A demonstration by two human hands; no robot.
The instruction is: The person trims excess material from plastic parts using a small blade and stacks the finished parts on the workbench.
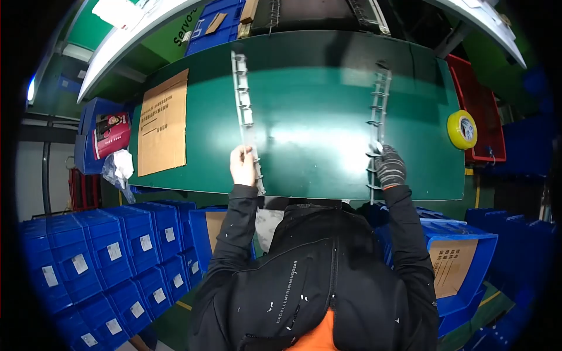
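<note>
On the green tabletop (310, 105) lie two long, narrow strips with ladder-like crosspieces, well apart from each other. My left hand (242, 166), bare, is closed on the lower part of the left strip (243, 98), which carries several pale, light-coloured pieces along its upper half. The right strip (380, 99) has thin rungs, with darker spots at some of them. My right hand (391, 167), in a dark striped glove, has its fingers closed at the lower part of that strip.
A cardboard sheet (163, 124) lies at the table's left. Yellow tape (462, 129) sits at the right edge beside a red tray (479, 105). Blue bins (111, 251) stand lower left; another blue bin (489, 257) holding cardboard stands lower right.
</note>
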